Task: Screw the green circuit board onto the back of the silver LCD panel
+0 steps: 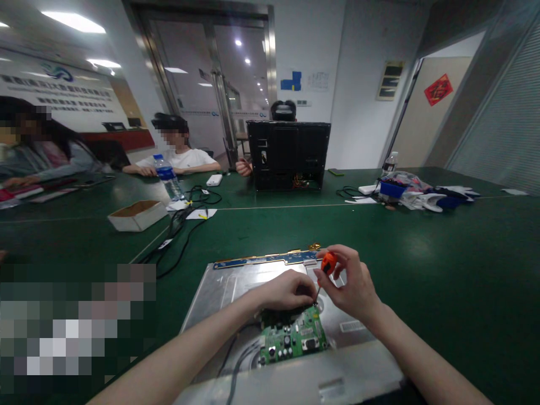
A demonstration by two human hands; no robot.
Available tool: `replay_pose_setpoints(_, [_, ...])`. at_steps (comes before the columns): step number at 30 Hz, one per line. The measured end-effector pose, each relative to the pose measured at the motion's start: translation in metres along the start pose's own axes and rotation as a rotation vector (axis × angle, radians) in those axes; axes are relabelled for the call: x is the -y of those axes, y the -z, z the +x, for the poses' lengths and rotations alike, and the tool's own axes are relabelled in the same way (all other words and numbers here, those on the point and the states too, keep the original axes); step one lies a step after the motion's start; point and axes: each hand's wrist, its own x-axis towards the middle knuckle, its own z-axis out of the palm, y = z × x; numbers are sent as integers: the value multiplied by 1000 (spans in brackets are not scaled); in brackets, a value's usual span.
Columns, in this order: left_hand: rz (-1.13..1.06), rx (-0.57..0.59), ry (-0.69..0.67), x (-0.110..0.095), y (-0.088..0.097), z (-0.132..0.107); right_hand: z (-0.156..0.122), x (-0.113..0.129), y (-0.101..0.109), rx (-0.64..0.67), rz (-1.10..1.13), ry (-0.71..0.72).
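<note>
A silver metal panel lies flat on the green table in front of me, with a green circuit board fixed near its middle and a thin blue strip board along its far edge. My right hand is closed round a small screwdriver with an orange handle, its tip pointing down at the top edge of the green board. My left hand rests curled on that same edge, fingers pinched beside the screwdriver tip. What the left fingers hold is hidden.
A black computer case stands at the table's middle with a person behind it. Two more people sit at the far left. A water bottle, a cardboard box, black cables and a pile of gloves and bags lie on the table.
</note>
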Motion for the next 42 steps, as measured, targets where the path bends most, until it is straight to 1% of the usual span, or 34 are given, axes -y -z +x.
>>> replay_pose_setpoints(2, [1, -1, -2, 0, 0, 0, 0, 0, 0, 23, 3, -2])
replay_pose_setpoints(6, [-2, -5, -6, 0, 0, 0, 4, 4, 3, 53, 21, 50])
replay_pose_setpoints(9, [-4, -5, -5, -1, 0, 1, 8, 7, 5, 35, 27, 63])
replay_pose_setpoints(13, [-7, -8, 1, -1, 0, 0, 9, 9, 6, 9, -25, 68])
replay_pose_setpoints(21, [-13, 2, 2, 0, 0, -1, 7, 6, 6, 30, -10, 80])
replay_pose_setpoints(26, [0, 9, 5, -1, 1, 0, 7, 3, 5, 8, -15, 79])
replay_pose_setpoints(33, [10, -19, 24, -3, 0, -1, 7, 3, 5, -18, -105, 51])
replay_pose_setpoints(42, [-8, 0, 6, -2, 0, -2, 10, 9, 6, -1, -44, 72])
